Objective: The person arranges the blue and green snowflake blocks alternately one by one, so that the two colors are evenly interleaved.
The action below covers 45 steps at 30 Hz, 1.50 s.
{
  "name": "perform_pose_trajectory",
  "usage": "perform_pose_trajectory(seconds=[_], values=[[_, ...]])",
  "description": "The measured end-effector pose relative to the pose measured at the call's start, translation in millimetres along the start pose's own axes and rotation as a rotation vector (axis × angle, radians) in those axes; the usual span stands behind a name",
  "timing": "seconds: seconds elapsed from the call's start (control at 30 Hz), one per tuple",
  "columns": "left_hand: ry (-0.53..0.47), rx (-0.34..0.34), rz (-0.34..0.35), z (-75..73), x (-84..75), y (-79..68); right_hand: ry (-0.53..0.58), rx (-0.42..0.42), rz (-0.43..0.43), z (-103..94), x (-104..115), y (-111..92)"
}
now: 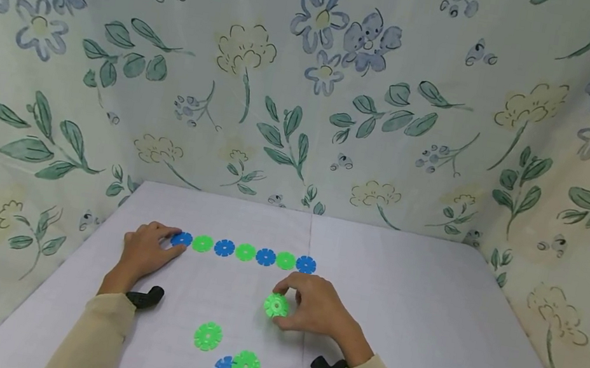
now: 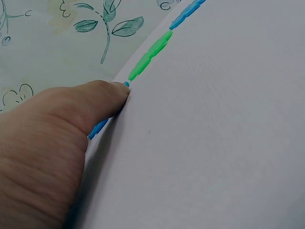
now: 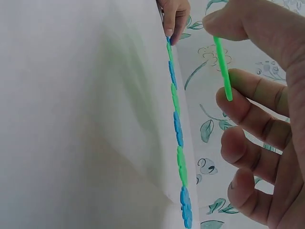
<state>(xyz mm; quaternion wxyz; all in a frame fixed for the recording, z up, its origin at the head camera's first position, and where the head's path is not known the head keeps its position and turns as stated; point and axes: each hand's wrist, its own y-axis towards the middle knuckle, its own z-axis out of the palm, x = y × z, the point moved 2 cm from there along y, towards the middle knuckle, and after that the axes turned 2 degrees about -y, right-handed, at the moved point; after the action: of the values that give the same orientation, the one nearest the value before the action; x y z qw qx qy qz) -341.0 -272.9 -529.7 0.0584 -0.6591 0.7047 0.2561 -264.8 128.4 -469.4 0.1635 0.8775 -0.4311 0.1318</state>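
A green disc (image 1: 276,305) is above the counter (image 1: 398,303), pinched by its edges in the right grip (image 1: 316,306); the left grip (image 1: 144,251) holds the leftmost blue disc (image 1: 182,239) of a blue-and-green row (image 1: 245,253). Four loose discs (image 1: 208,336) lie nearer the head camera.

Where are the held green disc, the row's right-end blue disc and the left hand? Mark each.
Held green disc (image 1: 275,306): head view, its middle.
Right-end blue disc (image 1: 306,265): head view, its middle.
Left hand (image 1: 147,250): head view, its back.
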Motion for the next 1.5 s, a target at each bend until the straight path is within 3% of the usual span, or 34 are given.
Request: perform_pose_trajectory(seconds=[0.47, 0.93, 1.3, 1.5], values=[[0.009, 0.001, -0.014, -6.1, 2.2, -1.9, -0.031, -0.234, -0.005, -28.6, -22, 3], [0.008, 0.002, -0.014, -0.6, 0.5, -0.4, -0.048, -0.372, 0.026, -47.7, -44, 11], [-0.004, -0.001, -0.013, -0.9, -2.6, -1.7, -0.009, -0.518, 0.199, -43.8, -71, 9], [0.003, -0.010, -0.008, -2.2, -1.8, -0.5, 0.039, -0.525, 0.290, -38.1, -83, 8]])
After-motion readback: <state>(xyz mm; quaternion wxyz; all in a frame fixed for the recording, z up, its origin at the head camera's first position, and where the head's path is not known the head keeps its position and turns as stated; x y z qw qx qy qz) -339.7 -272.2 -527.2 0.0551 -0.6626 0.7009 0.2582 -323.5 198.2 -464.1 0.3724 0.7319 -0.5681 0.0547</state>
